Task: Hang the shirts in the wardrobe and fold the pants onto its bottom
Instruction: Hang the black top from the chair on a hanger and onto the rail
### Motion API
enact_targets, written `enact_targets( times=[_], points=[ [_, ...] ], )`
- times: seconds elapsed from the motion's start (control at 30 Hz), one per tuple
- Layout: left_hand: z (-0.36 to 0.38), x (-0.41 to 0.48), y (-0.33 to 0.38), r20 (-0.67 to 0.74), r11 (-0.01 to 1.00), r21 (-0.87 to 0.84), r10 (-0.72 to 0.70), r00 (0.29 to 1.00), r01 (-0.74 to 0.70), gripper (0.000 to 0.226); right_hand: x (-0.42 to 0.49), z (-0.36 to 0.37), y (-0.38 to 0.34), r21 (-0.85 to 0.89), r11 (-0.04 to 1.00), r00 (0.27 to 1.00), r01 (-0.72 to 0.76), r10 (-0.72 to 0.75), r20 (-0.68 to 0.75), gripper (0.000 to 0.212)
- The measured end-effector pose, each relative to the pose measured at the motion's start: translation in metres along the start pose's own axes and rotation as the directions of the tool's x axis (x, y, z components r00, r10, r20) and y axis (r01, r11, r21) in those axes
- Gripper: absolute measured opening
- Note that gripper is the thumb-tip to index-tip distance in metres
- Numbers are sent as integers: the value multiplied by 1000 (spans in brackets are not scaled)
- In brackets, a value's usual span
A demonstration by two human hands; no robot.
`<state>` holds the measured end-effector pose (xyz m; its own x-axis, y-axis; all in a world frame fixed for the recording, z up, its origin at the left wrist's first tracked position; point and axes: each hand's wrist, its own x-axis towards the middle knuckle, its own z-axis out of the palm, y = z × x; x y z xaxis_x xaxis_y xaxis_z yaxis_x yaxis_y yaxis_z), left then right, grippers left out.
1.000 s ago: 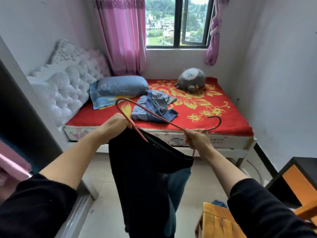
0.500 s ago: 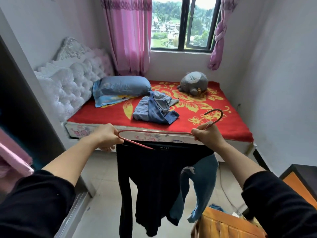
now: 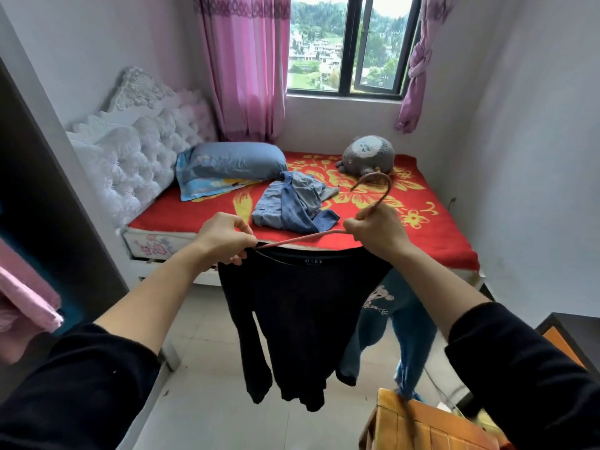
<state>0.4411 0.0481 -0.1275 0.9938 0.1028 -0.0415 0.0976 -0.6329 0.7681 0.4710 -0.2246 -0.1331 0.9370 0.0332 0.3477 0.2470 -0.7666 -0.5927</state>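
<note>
A black long-sleeved shirt hangs in front of me on a pink hanger. My left hand pinches the shirt's left shoulder over the hanger's end. My right hand grips the hanger near its neck, the hook pointing up and away. A blue garment with a pale print hangs behind the black shirt on the right. A heap of blue-grey clothes lies on the red bed. The dark wardrobe opening is at the left edge.
A pink cloth hangs at the wardrobe's left. A blue pillow and a grey plush toy lie on the bed. A wooden stool stands at the lower right, a dark cabinet beside it. Tiled floor lies below.
The hanger went from tilted and partly outside the shirt to level inside the neckline. Both hands rose, and the shirt now hangs spread with its sleeves down.
</note>
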Motion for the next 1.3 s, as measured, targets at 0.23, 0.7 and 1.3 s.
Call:
enact_targets(
  times=[0.23, 0.7, 1.3],
  points=[
    [1, -8, 14, 41, 980, -78, 184, 982, -181, 17, 10, 6, -25, 84, 996, 998, -9, 4, 62, 29],
    [5, -11, -42, -174, 926, 186, 361, 916, -330, 33, 26, 10, -49, 259, 947, 929, 189, -258, 264, 31],
    [-50, -22, -96, -407, 960, 277, 90, 909, 29, 22, 49, 94, -102, 265, 902, 786, 342, -429, 445, 57]
  ],
)
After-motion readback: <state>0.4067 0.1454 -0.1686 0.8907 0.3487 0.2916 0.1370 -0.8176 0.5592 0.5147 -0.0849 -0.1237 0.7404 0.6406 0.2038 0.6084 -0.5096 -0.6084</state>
